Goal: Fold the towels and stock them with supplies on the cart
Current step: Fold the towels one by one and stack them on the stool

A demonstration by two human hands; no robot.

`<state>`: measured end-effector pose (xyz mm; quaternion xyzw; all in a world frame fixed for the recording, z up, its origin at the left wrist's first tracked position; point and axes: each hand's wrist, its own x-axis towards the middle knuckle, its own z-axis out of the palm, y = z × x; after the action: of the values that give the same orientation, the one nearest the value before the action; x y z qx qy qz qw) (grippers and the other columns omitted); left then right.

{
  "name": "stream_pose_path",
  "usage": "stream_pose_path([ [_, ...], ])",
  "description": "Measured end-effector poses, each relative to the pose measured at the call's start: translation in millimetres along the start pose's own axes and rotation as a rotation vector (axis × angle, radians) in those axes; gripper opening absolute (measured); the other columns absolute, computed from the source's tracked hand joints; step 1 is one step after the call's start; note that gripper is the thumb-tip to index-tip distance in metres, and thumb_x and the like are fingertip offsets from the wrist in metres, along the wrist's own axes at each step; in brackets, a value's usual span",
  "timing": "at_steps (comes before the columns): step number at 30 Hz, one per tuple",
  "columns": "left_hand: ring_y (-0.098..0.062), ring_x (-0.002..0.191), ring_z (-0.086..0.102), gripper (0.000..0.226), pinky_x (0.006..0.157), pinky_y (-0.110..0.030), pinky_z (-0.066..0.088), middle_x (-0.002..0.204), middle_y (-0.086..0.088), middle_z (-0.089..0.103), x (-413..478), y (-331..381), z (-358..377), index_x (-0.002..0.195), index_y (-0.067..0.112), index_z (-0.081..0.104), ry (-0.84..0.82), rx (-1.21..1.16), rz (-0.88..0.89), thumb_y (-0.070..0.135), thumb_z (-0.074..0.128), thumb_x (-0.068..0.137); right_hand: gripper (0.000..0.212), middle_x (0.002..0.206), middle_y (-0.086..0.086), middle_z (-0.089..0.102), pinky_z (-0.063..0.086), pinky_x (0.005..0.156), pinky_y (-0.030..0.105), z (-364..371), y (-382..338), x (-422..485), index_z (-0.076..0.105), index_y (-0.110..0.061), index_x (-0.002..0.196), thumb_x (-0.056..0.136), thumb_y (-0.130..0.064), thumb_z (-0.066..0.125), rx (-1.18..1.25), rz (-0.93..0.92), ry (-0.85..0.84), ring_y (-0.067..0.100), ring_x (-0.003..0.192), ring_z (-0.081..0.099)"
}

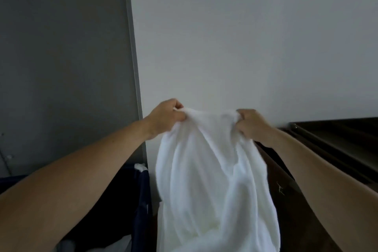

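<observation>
A white terry-cloth towel (212, 170) hangs bunched in mid-air before a pale wall, its top edge clamped in the curled fingers (180, 116) of the left hand (165, 116) and right hand (251, 122); to fold cleanly, the hands should probably slide outward to the corners, pulling the edge taut.

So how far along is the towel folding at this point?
Done: nothing yet, no folded towel shows in this view. In hand: the left hand and right hand grip the top edge of one white towel, which hangs loose and unfolded. Left: folding and stocking it. A dark blue bin at lower left shows some white cloth, perhaps more.
</observation>
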<state>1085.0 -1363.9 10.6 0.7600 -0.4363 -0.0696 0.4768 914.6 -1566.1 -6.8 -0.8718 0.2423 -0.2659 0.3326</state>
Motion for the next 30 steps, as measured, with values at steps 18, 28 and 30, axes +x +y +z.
stream_pose_path([
  [18,-0.019,0.077,0.058,0.016,0.077,-0.032,0.049,0.088,-0.007,0.066,-33,-19,-1,0.098,0.007,0.071,-0.411,0.086,-0.123,0.016,0.063,0.089,0.027,0.095,0.014,0.073,0.058,0.078,0.051,13,-39,-7,0.070,-0.011,0.094,0.074,-0.019,0.086,0.459,-0.073,-0.039,0.033,0.088,0.071],
  [28,-0.021,0.076,0.055,0.031,0.064,-0.031,0.040,0.086,-0.012,0.065,1,-68,-57,0.090,0.005,0.064,0.175,0.278,-0.091,0.032,0.051,0.099,0.032,0.100,0.017,0.075,0.061,0.079,0.043,-12,49,-16,0.070,-0.001,0.098,0.075,-0.021,0.080,0.390,0.220,-0.451,0.035,0.088,0.073],
  [30,-0.021,0.070,0.053,0.030,0.057,-0.029,0.038,0.083,-0.017,0.065,3,-67,-63,0.087,0.002,0.065,0.365,0.293,-0.103,0.029,0.055,0.095,0.031,0.096,0.014,0.077,0.060,0.085,0.046,-9,64,-20,0.073,-0.002,0.100,0.081,-0.024,0.080,0.230,0.233,-0.394,0.033,0.088,0.074],
])
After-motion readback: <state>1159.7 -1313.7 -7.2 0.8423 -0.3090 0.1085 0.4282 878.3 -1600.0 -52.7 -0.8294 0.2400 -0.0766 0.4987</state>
